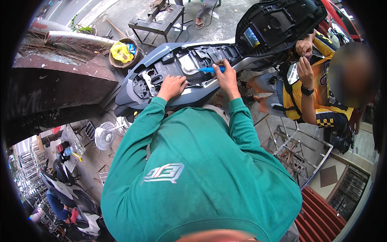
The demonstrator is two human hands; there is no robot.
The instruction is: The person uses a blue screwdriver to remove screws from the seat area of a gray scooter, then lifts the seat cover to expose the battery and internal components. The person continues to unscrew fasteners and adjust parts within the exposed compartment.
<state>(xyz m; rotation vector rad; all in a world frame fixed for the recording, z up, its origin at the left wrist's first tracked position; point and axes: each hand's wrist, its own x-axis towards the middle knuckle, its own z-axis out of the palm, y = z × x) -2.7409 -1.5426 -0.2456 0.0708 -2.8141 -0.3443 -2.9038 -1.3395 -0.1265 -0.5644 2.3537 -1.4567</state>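
Note:
A grey scooter (135,68) lies across in front of me with its black seat (281,24) tipped up, exposing the inner frame and compartment. My right hand (227,78) grips a screwdriver (209,69) by its blue handle. Its shaft points left over a round, pale metal cap (188,63) in the opened body. Resting on the near edge of the scooter body is my left hand (173,86), fingers spread over the trim and holding nothing that I can see.
At right, a person in a yellow shirt (322,60) holds something small in both hands. Beyond the scooter stands a metal work table (158,25); a bin with a yellow bag (122,51) is at left. A fan (105,136) and metal frames (300,145) stand nearer.

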